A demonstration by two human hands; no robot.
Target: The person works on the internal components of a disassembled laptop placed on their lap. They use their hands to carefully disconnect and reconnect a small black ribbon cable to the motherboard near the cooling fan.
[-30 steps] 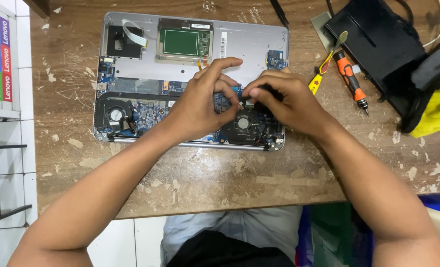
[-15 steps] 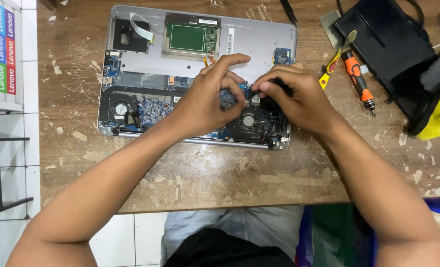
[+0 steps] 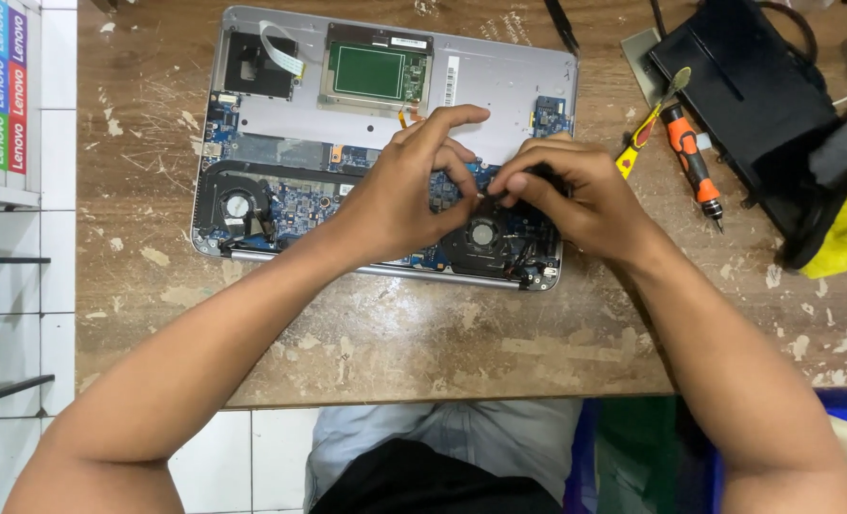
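— What's in front of you?

— A worn wooden table (image 3: 366, 333), scratched and flecked with pale chips. On it lies an opened laptop (image 3: 499, 86), its bottom cover off, silver chassis up, toward the table's far edge.

— How does it look inside?

— A green board (image 3: 371, 72) sits in the upper middle, a white ribbon cable (image 3: 280, 48) to its left. Blue circuit board runs along the lower half, with 2 round fans: one (image 3: 238, 206) at the left, one (image 3: 483, 234) just under my fingers.

— And your hands?

— My left hand (image 3: 399, 195) rests over the board, fingers curled, thumb and forefinger nearly closed. My right hand (image 3: 576, 195) pinches something small and dark above the right fan; I cannot tell what.

— Anything beside you?

— A black case (image 3: 742, 90) at the right, then an orange screwdriver (image 3: 692, 162) and a yellow-handled tool (image 3: 644, 138) near my right hand.
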